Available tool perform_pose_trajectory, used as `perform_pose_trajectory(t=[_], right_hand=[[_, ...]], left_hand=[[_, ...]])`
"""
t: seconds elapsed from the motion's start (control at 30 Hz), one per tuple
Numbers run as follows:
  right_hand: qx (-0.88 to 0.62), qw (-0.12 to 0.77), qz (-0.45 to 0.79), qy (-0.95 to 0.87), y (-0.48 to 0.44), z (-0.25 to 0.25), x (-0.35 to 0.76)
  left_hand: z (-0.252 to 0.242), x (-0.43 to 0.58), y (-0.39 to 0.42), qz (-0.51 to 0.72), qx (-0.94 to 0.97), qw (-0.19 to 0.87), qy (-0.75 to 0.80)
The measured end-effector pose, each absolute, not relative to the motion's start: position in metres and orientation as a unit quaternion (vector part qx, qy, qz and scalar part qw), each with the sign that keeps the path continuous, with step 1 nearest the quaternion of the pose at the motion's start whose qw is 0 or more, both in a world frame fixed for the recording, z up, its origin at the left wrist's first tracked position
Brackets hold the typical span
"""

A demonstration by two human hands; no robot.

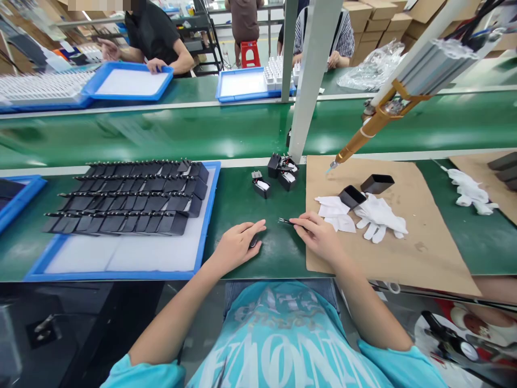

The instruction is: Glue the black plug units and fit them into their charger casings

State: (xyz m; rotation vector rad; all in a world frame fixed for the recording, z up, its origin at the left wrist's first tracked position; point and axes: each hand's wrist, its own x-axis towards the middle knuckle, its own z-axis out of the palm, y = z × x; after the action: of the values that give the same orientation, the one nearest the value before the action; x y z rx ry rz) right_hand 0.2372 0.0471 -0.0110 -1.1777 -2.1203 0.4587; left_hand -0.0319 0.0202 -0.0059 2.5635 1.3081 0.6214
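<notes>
My left hand (236, 243) is closed around a small black plastic piece (253, 241), mostly hidden by the fingers, low over the green bench. Facing it, my right hand (319, 236) pinches black tweezers (286, 221), their tips pointing left toward the other hand and apart from it. Beyond both hands lies a black plug housing (261, 185) with a white part inside and prongs on top. Behind it sits a small group of similar open housings (284, 171) with wires showing.
At left, a blue-rimmed tray (202, 242) carries rows of black housings (129, 196). Brown cardboard (428, 253) at right bears white gloves (382, 215) and two hollow black cases (377, 184). An orange dispensing tool (359, 141) hangs over it. A metal post (313, 81) stands ahead; people work beyond.
</notes>
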Motion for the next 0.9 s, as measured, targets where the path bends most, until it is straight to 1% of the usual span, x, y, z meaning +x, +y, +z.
perform_pose_trajectory(t=[0.07,0.13,0.2,0.27,0.33,0.4,0.47,0.53,0.6,0.9], right_hand=[[-0.452,0.331,0.177,-0.809,0.047,-0.011,0.237],[-0.453,0.332,0.178,-0.808,0.048,-0.011,0.237],[-0.455,0.335,0.177,-0.806,0.048,-0.011,0.237],[-0.457,0.338,0.176,-0.804,0.048,-0.011,0.238],[-0.457,0.338,0.176,-0.804,0.048,-0.012,0.238],[-0.456,0.337,0.177,-0.805,0.049,-0.013,0.238],[-0.454,0.336,0.179,-0.805,0.049,-0.014,0.239],[-0.455,0.334,0.181,-0.806,0.049,-0.015,0.239],[-0.456,0.331,0.181,-0.806,0.049,-0.015,0.239],[-0.453,0.317,0.174,-0.815,0.049,-0.014,0.239]], left_hand=[[-0.008,-0.032,0.020,0.225,0.856,0.116,0.451],[-0.007,-0.029,0.019,0.261,0.823,0.172,0.474],[-0.002,-0.023,0.018,0.357,0.730,0.286,0.508],[0.009,-0.014,0.016,0.486,0.556,0.436,0.514],[0.022,-0.003,0.014,0.567,0.360,0.569,0.475],[0.036,0.005,0.012,0.575,0.221,0.663,0.426],[0.046,0.009,0.011,0.560,0.147,0.716,0.391],[0.050,0.010,0.009,0.555,0.115,0.736,0.370],[0.051,0.009,0.008,0.565,0.112,0.733,0.363],[0.046,0.006,0.000,0.611,0.217,0.657,0.384]])
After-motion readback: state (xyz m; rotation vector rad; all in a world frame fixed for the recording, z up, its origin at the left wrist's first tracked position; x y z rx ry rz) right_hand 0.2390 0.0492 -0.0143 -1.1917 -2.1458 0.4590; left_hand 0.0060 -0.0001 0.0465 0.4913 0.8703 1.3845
